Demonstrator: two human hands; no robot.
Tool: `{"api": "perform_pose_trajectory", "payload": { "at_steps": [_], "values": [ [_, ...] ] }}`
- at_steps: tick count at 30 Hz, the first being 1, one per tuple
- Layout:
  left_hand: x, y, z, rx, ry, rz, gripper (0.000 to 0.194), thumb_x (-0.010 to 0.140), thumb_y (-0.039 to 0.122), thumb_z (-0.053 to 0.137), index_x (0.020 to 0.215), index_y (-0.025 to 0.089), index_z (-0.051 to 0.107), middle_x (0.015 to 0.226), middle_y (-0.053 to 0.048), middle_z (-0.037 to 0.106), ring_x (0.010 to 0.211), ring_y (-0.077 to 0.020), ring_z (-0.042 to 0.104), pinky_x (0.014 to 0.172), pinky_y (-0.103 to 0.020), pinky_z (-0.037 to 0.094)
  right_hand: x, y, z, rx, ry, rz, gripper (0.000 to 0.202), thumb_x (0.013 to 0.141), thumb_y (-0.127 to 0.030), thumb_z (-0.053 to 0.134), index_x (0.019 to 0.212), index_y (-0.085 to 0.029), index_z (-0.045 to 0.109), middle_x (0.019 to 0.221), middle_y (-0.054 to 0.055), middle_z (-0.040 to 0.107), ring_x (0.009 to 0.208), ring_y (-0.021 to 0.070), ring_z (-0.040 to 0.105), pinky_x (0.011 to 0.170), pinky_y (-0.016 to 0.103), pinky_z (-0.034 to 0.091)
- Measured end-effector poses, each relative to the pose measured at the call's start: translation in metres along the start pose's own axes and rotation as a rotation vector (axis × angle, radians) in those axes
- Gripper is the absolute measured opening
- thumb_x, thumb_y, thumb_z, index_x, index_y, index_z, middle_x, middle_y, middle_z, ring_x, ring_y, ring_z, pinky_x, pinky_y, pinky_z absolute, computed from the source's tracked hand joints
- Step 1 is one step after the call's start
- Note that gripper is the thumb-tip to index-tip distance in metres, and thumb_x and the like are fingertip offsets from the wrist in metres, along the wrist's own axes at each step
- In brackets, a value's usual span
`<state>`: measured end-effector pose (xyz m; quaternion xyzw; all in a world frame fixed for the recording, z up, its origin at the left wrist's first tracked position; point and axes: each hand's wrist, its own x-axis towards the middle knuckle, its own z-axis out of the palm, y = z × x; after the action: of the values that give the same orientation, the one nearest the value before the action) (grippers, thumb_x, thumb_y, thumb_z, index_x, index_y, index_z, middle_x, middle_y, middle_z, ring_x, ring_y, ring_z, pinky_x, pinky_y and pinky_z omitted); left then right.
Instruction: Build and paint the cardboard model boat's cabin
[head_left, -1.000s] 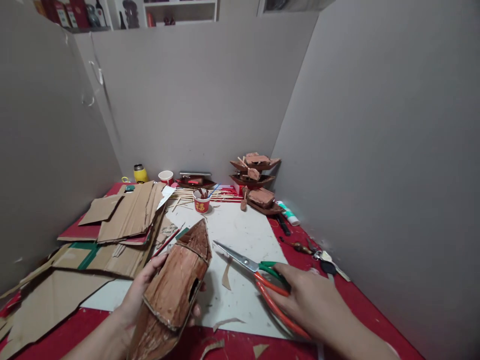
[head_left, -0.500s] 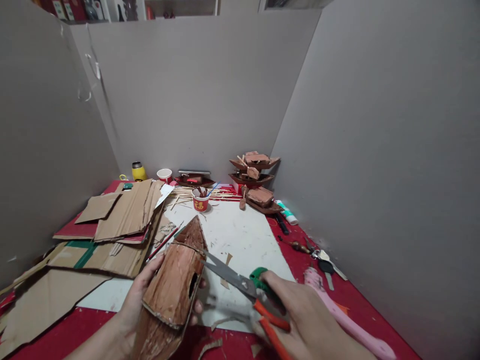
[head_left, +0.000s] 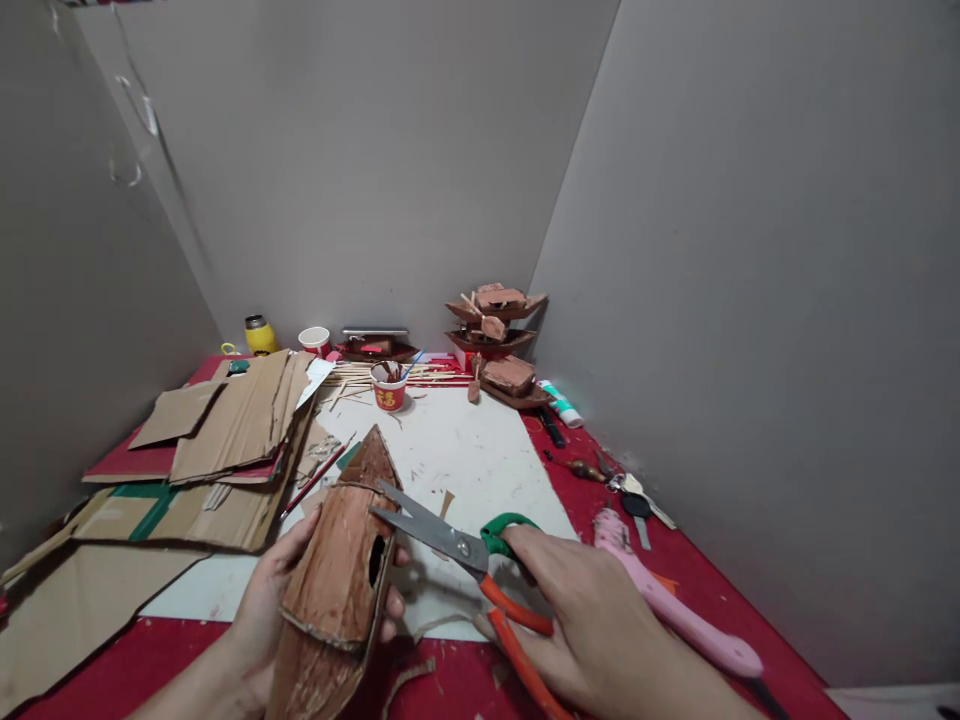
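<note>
My left hand (head_left: 274,590) grips a brown cardboard model boat (head_left: 337,575) with a curved roof and a dark oval hole in its side. The fingers curl under the hull and their tips show on its right edge. Scissors (head_left: 450,545) with green and orange handles are in my right hand (head_left: 577,620), fingers through the loops. Their blades are parted, and the tips lie over the front right part of the roof. Whether they touch the cardboard I cannot tell. Just beyond stands the boat's pointed bow (head_left: 376,455).
Cardboard sheets (head_left: 232,430) are piled at left. A red paper cup (head_left: 389,390) stands on the white board (head_left: 480,460), with thin sticks (head_left: 442,375) behind. More model boats (head_left: 495,335) are stacked at the back. A pink glue gun (head_left: 675,610) and keys (head_left: 637,500) lie at right.
The scissors have moved left, over the boat's roof, and their blades are spread wider. The whole view has shifted slightly down and to the right. My left hand keeps its hold on the boat.
</note>
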<state>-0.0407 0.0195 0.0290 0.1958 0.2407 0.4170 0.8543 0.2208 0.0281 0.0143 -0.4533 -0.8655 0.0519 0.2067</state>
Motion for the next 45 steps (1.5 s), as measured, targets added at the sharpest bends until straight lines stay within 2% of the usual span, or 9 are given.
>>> {"api": "perform_pose_trajectory", "payload": {
  "at_steps": [5,11,17,24,27,31,39,45],
  "values": [
    [0.001,-0.001,-0.002,0.015,-0.002,-0.003,0.05,0.09,0.047,0.039,0.109,0.011,0.068,0.103,-0.014,0.073,0.076,-0.0256,0.071,0.069,-0.037,0.055,-0.003,0.002,-0.003,-0.031,-0.002,0.018,0.026,0.084,-0.043,0.056,0.077,-0.024,0.039,0.064,-0.002,0.055,0.054,0.0164,0.05,0.052,0.027,0.031],
    [0.003,-0.001,-0.006,0.01,0.015,-0.039,0.052,0.091,0.049,0.039,0.106,0.009,0.068,0.094,-0.015,0.074,0.073,-0.0256,0.071,0.065,-0.037,0.056,-0.004,0.0,-0.007,-0.064,-0.062,0.048,0.03,0.085,-0.044,0.054,0.071,-0.024,0.037,0.059,-0.004,0.051,0.048,0.015,0.045,0.049,0.028,0.026],
    [0.004,0.001,-0.006,0.024,0.028,-0.06,0.05,0.09,0.049,0.042,0.104,0.01,0.069,0.092,-0.014,0.075,0.071,-0.0263,0.071,0.063,-0.037,0.056,-0.006,0.0,-0.011,-0.062,-0.117,0.049,0.029,0.085,-0.043,0.055,0.07,-0.024,0.038,0.061,-0.003,0.055,0.049,0.0159,0.047,0.049,0.028,0.026],
    [-0.004,0.003,-0.007,0.033,0.212,-0.049,0.047,0.087,0.046,0.048,0.097,0.007,0.072,0.079,-0.014,0.076,0.069,-0.0281,0.073,0.064,-0.037,0.057,-0.008,0.003,-0.011,-0.043,-0.12,0.031,0.026,0.086,-0.042,0.054,0.073,-0.025,0.04,0.062,-0.004,0.055,0.051,0.0153,0.047,0.05,0.028,0.026],
    [-0.004,0.003,-0.003,0.058,0.344,-0.052,0.045,0.086,0.042,0.051,0.106,0.006,0.069,0.079,-0.013,0.076,0.068,-0.0284,0.073,0.065,-0.037,0.057,-0.007,0.002,-0.012,-0.03,-0.12,0.02,0.029,0.085,-0.044,0.055,0.071,-0.025,0.039,0.06,-0.005,0.053,0.049,0.0145,0.045,0.05,0.028,0.025],
    [-0.003,0.002,0.002,0.13,0.513,0.005,0.042,0.088,0.032,0.053,0.123,0.011,0.061,0.074,-0.009,0.077,0.063,-0.0247,0.073,0.066,-0.035,0.057,-0.006,0.001,-0.012,-0.026,-0.109,0.015,0.028,0.086,-0.042,0.056,0.071,-0.024,0.039,0.06,-0.005,0.054,0.049,0.0142,0.045,0.05,0.028,0.026],
    [-0.002,-0.002,-0.001,0.191,0.564,0.034,0.035,0.087,0.032,0.056,0.112,0.011,0.068,0.072,-0.006,0.077,0.065,-0.0222,0.073,0.066,-0.029,0.056,-0.01,0.004,-0.009,-0.02,-0.13,0.036,0.033,0.087,-0.047,0.053,0.068,-0.025,0.039,0.057,-0.004,0.054,0.047,0.0139,0.044,0.049,0.028,0.025],
    [-0.002,-0.001,-0.004,0.267,0.567,0.05,0.041,0.081,0.04,0.062,0.114,0.015,0.067,0.08,-0.006,0.078,0.068,-0.0231,0.073,0.067,-0.03,0.056,-0.015,0.01,-0.003,-0.074,-0.092,0.019,0.029,0.087,-0.045,0.053,0.07,-0.024,0.043,0.059,-0.003,0.057,0.049,0.0156,0.05,0.05,0.029,0.026]
  ]
}}
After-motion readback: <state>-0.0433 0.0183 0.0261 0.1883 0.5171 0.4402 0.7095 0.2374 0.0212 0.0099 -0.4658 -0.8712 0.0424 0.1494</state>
